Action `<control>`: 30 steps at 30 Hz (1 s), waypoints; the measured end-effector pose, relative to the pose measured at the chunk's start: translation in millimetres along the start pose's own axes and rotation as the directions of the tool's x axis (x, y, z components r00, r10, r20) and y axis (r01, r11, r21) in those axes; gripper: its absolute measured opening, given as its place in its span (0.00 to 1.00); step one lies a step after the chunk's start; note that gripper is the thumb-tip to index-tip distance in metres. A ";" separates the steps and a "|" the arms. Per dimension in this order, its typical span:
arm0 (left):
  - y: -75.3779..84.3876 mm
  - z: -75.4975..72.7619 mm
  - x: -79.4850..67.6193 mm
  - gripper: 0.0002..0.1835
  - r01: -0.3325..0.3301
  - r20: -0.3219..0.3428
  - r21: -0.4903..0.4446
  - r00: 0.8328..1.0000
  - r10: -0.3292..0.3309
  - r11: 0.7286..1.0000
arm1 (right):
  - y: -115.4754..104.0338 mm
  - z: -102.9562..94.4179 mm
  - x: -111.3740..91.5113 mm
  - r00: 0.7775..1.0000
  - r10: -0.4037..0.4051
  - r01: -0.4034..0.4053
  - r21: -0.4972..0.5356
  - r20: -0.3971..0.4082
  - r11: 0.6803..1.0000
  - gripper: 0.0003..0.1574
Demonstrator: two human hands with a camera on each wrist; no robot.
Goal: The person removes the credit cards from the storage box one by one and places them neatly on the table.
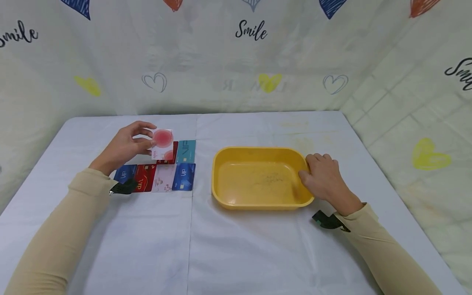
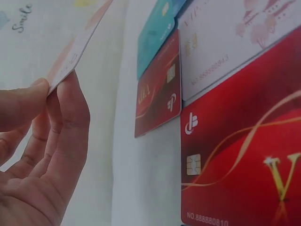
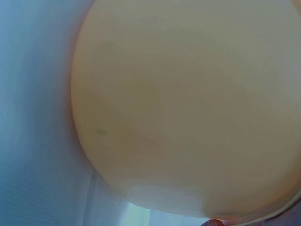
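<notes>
My left hand (image 1: pixel 127 143) pinches a white card with a pink-red round print (image 1: pixel 162 141) between thumb and fingers, raised above the back row of cards. In the left wrist view this card (image 2: pixel 77 49) appears nearly edge-on. Under it a red card (image 1: pixel 175 147) is partly covered; a teal VIP card (image 1: pixel 186 151) lies to its right. The front row has a blue card (image 1: pixel 124 173), a red VIP card (image 1: pixel 145 177), a pale floral card (image 1: pixel 164 178) and another blue card (image 1: pixel 183 177). My right hand (image 1: pixel 326 178) grips the right rim of a yellow plastic tray (image 1: pixel 258 205).
A white cloth (image 1: pixel 236 254) with a crease covers the table. Behind it hangs a pale curtain (image 1: pixel 206 57) printed with hearts and "Smile". Dark wrist-worn devices show at the left cuff (image 1: pixel 124 187) and the right cuff (image 1: pixel 328 220).
</notes>
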State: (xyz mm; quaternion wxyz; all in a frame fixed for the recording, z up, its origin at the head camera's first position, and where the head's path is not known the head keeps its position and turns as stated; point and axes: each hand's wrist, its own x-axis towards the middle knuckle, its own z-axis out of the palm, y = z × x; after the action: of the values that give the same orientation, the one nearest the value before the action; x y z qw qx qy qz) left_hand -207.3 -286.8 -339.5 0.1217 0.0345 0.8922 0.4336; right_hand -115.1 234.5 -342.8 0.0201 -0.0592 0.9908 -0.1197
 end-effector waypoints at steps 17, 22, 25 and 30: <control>-23.6 -7.2 5.3 0.36 0.057 0.034 0.035 0.998 -0.058 0.998 | 1.9 -0.3 -0.2 1.000 -0.012 0.012 0.004 -0.012 1.000 0.18; -27.3 -10.3 7.3 0.37 0.073 0.042 0.070 0.996 -0.076 0.995 | 2.7 0.0 -0.3 1.000 -0.016 0.016 0.007 -0.021 1.000 0.18; -28.3 -9.5 8.4 0.37 0.088 0.050 0.071 0.994 -0.092 0.994 | 2.4 0.3 -0.3 1.000 -0.012 0.012 0.011 -0.017 1.000 0.18; -29.1 -7.6 10.0 0.36 0.092 0.053 0.080 0.994 -0.097 0.993 | 2.0 0.8 0.4 1.000 -0.011 0.011 0.010 -0.014 1.000 0.17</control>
State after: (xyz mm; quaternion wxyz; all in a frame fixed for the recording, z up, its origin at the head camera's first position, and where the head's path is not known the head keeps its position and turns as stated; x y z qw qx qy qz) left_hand -217.6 -308.9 -359.6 0.1659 0.0091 0.9051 0.3913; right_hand -115.7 236.2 -344.1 0.0126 -0.0638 0.9900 -0.1252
